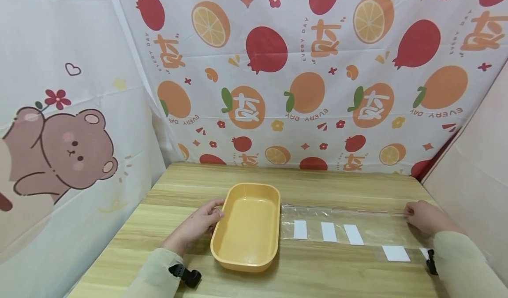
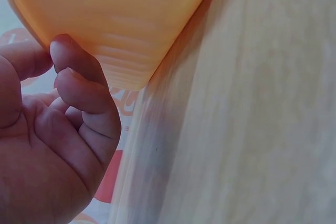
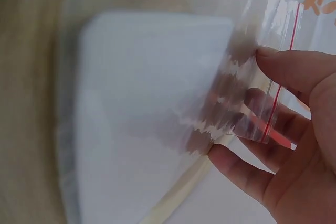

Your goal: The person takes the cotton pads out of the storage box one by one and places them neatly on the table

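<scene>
A yellow rectangular plastic tray (image 1: 247, 227) with rounded corners stands on the table, its inside bare. My left hand (image 1: 200, 223) holds its left rim between thumb and fingers, and the left wrist view shows the fingertips against the tray's outer wall (image 2: 126, 19). To the right of the tray, clear zip bags (image 1: 381, 223) lie in a row, with white rectangles (image 1: 328, 232) showing on them. At the row's far right end, my right hand (image 1: 428, 216) pinches the top edge of a clear zip bag (image 3: 247, 30) with a red line along its zip.
Nearer the front, another white rectangle (image 1: 395, 253) lies on clear plastic, with one more partly behind the right sleeve (image 1: 460, 262). The wood-grain table (image 1: 325, 271) meets a fruit-print curtain (image 1: 301, 126) at the back. A bear-print curtain (image 1: 75, 148) hangs on the left.
</scene>
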A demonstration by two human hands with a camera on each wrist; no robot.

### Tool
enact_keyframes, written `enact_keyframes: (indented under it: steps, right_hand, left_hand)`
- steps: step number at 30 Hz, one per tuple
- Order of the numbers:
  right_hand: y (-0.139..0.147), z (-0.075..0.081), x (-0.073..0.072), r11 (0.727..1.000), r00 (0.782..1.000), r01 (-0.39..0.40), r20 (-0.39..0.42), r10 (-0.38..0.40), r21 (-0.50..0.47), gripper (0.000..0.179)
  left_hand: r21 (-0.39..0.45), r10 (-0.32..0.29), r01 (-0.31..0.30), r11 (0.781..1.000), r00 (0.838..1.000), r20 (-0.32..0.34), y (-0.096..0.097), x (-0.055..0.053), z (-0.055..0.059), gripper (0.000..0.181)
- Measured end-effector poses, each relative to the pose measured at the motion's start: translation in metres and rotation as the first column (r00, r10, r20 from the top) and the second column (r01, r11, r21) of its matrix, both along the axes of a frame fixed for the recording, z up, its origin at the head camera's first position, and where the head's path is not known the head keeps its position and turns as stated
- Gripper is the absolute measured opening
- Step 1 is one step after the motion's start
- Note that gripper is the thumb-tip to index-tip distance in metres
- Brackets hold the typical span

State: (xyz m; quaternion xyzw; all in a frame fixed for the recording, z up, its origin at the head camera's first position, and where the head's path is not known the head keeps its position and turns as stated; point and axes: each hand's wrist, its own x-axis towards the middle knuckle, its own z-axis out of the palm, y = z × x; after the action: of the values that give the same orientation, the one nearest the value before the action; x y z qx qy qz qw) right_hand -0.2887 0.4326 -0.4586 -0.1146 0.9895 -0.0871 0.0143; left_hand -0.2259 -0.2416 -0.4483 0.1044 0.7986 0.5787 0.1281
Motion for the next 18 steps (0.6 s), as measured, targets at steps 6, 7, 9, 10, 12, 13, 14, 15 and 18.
enact_keyframes:
  steps: [6, 7, 9, 10, 12, 13, 14, 15, 18]
  right_hand:
    - [0.000, -0.009, -0.003, 1.000, 1.000, 0.017, 0.008, -0.017, -0.015, 0.018]
    - [-0.001, -0.010, -0.004, 0.999, 1.000, 0.022, 0.017, -0.021, -0.024, 0.017]
    - [-0.002, -0.010, -0.005, 0.999, 0.999, 0.028, 0.037, -0.026, -0.032, 0.016]
    - [-0.004, -0.010, -0.005, 0.999, 0.998, 0.035, 0.049, -0.033, -0.035, 0.014]
    - [-0.006, -0.007, -0.007, 0.997, 0.996, 0.050, 0.077, -0.046, -0.051, 0.011]
    - [-0.006, -0.005, -0.007, 0.996, 0.994, 0.060, 0.091, -0.054, -0.063, 0.009]
    - [-0.007, -0.002, -0.008, 0.995, 0.993, 0.069, 0.102, -0.062, -0.070, 0.010]
    - [-0.008, 0.000, -0.008, 0.994, 0.991, 0.079, 0.116, -0.069, -0.081, 0.013]
    - [-0.007, 0.006, -0.008, 0.989, 0.985, 0.101, 0.147, -0.085, -0.108, 0.027]
  left_hand:
    - [-0.002, -0.002, 0.002, 1.000, 1.000, -0.001, -0.002, -0.002, -0.002, 0.053]
    - [-0.002, -0.003, 0.003, 1.000, 1.000, 0.000, -0.003, -0.002, -0.003, 0.054]
    - [-0.002, -0.006, 0.006, 1.000, 1.000, 0.005, -0.004, -0.002, -0.003, 0.054]
    - [0.003, -0.009, 0.009, 1.000, 1.000, 0.012, -0.005, -0.002, -0.004, 0.055]
    - [0.014, -0.013, 0.012, 1.000, 1.000, 0.020, -0.006, -0.003, -0.004, 0.054]
    - [0.021, -0.015, 0.015, 1.000, 1.000, 0.022, -0.006, -0.003, -0.003, 0.054]
    - [0.026, -0.017, 0.017, 1.000, 1.000, 0.023, -0.005, -0.004, -0.003, 0.054]
    - [0.031, -0.020, 0.020, 0.999, 1.000, 0.024, -0.005, -0.004, -0.002, 0.053]
    - [0.032, -0.028, 0.028, 0.999, 0.999, 0.015, -0.003, -0.007, -0.002, 0.052]
